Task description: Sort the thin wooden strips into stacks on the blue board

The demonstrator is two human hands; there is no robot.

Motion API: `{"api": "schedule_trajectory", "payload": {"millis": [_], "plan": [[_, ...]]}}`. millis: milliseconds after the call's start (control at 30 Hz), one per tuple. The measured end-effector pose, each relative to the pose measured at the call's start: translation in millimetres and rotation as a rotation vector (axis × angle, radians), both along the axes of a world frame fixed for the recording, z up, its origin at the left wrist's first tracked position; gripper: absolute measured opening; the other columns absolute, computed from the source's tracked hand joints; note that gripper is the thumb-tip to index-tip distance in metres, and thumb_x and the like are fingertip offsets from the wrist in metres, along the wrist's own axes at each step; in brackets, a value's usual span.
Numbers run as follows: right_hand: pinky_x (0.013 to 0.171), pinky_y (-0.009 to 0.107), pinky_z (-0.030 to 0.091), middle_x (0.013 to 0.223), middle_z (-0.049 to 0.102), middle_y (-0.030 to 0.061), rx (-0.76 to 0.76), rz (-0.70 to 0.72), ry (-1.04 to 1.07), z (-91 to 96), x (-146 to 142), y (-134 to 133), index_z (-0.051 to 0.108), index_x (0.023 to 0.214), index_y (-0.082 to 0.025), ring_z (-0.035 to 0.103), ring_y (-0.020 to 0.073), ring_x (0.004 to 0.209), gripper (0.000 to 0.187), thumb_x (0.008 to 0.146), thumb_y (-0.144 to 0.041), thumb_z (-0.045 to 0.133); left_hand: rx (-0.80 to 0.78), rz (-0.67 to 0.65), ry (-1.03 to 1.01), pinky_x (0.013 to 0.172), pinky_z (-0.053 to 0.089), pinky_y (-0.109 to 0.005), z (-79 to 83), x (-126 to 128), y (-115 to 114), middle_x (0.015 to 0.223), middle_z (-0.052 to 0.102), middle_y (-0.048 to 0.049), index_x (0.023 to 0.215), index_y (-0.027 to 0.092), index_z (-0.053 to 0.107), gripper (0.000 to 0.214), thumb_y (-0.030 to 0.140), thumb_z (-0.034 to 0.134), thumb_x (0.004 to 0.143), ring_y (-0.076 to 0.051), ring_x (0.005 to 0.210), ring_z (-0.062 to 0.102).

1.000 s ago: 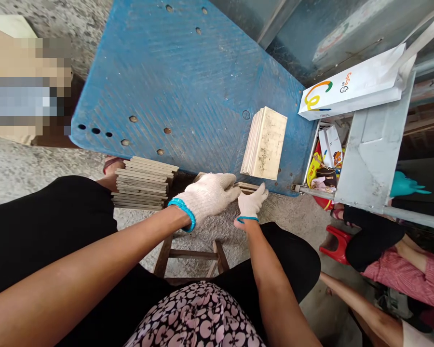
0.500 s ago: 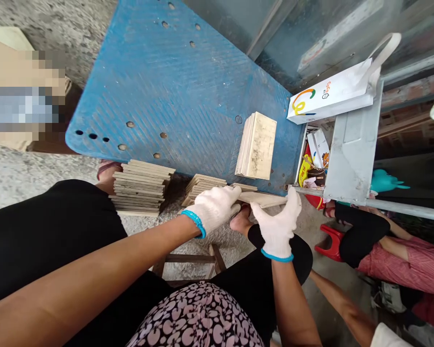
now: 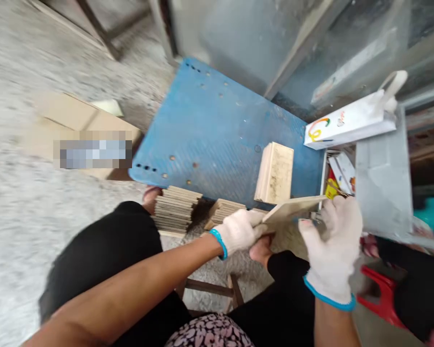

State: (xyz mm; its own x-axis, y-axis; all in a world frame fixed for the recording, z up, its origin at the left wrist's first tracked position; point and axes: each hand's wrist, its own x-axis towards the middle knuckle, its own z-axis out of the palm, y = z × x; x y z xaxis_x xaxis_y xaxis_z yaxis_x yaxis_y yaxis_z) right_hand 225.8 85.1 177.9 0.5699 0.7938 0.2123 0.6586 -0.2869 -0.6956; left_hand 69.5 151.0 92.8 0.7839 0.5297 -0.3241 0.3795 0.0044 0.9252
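Note:
My left hand (image 3: 240,230), in a white knit glove with a blue cuff, grips the left end of a thin pale wooden board (image 3: 292,208). The board is raised and tilted at the near edge of a blue plastic platform (image 3: 210,125). My right hand (image 3: 334,241), gloved the same way, is open by the board's far right end, thumb and fingers spread; whether its fingertips touch the board I cannot tell. Just beyond the board, a stack of similar boards (image 3: 280,173) stands on the platform. Two more piles, a larger stack (image 3: 177,212) and a smaller stack (image 3: 224,212), lie near my legs.
A white paper bag (image 3: 350,125) lies at the right on a grey metal surface (image 3: 381,168), above an opening with packets. On the left floor is a cardboard box (image 3: 79,120). A red stool (image 3: 379,294) and part of another person are at lower right.
The board has come up and tilted in my left hand. My right hand has moved right and opened wider. The whole view has shifted, showing more floor on the left.

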Motion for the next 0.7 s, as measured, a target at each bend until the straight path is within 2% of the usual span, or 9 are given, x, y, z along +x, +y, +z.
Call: {"api": "schedule_trajectory", "payload": {"millis": [67,167,300,400,533,600,700], "plan": [[0.103,0.044,0.044,0.137,0.051,0.0155,-0.064,-0.045,0.109,-13.9,9,12,0.042,0.139,-0.017,0.054,0.0281,0.122,0.076,0.075,-0.049,0.067,-0.049,0.028,0.050,0.068,0.043,-0.023,-4.9,-3,2,0.090,0.070,-0.0007,0.101,0.022,0.071,0.029,0.035,0.050,0.085,-0.017,0.080,0.062],[0.093,0.037,0.048,0.117,0.067,0.0112,-0.257,-0.016,0.279,-42.0,16,24,0.061,0.119,-0.018,0.061,0.0253,0.108,0.052,0.081,-0.054,0.057,-0.158,0.096,0.092,0.056,0.038,-0.021,-10.4,-7,9,0.077,0.065,0.0009,0.089,0.019,0.071,0.026,0.034,0.051,0.081,-0.014,0.070,0.057],[0.080,0.035,0.050,0.096,0.072,0.0089,-0.356,-0.048,0.445,-80.1,14,28,0.068,0.099,-0.016,0.064,0.0244,0.090,0.051,0.081,-0.061,0.053,-0.309,0.189,0.054,0.056,0.038,-0.021,-15.8,-13,16,0.073,0.061,0.0013,0.083,0.015,0.067,0.024,0.032,0.052,0.076,-0.013,0.068,0.053],[0.083,0.035,0.050,0.098,0.072,0.0097,-0.335,-0.074,0.571,-98.8,8,29,0.070,0.097,-0.015,0.064,0.0253,0.094,0.053,0.080,-0.062,0.054,-0.463,0.303,0.021,0.057,0.039,-0.022,-25.0,-17,14,0.069,0.059,0.0010,0.072,0.014,0.061,0.020,0.034,0.056,0.073,-0.012,0.064,0.050],[0.091,0.036,0.049,0.106,0.071,0.0092,-0.335,-0.058,0.697,-102.3,3,32,0.071,0.095,-0.016,0.063,0.0258,0.104,0.049,0.080,-0.060,0.055,-0.724,0.461,-0.090,0.061,0.044,-0.026,-32.2,-20,7,0.072,0.063,-0.0030,0.073,0.012,0.060,0.029,0.040,0.069,0.067,-0.014,0.065,0.055],[0.093,0.035,0.049,0.108,0.071,0.0081,-0.343,-0.073,0.759,-98.5,4,30,0.071,0.097,-0.017,0.063,0.0255,0.105,0.047,0.080,-0.058,0.056,-0.823,0.497,-0.181,0.068,0.047,-0.030,-28.9,-20,6,0.077,0.066,-0.0066,0.078,0.011,0.065,0.035,0.041,0.074,0.065,-0.017,0.071,0.060],[0.094,0.036,0.049,0.107,0.071,0.0071,-0.343,-0.084,0.826,-93.9,9,25,0.070,0.101,-0.019,0.064,0.0262,0.106,0.045,0.081,-0.057,0.057,-0.927,0.531,-0.375,0.082,0.048,-0.035,-19.5,-18,4,0.092,0.070,-0.0107,0.097,0.011,0.069,0.046,0.039,0.080,0.062,-0.022,0.084,0.064]]}}
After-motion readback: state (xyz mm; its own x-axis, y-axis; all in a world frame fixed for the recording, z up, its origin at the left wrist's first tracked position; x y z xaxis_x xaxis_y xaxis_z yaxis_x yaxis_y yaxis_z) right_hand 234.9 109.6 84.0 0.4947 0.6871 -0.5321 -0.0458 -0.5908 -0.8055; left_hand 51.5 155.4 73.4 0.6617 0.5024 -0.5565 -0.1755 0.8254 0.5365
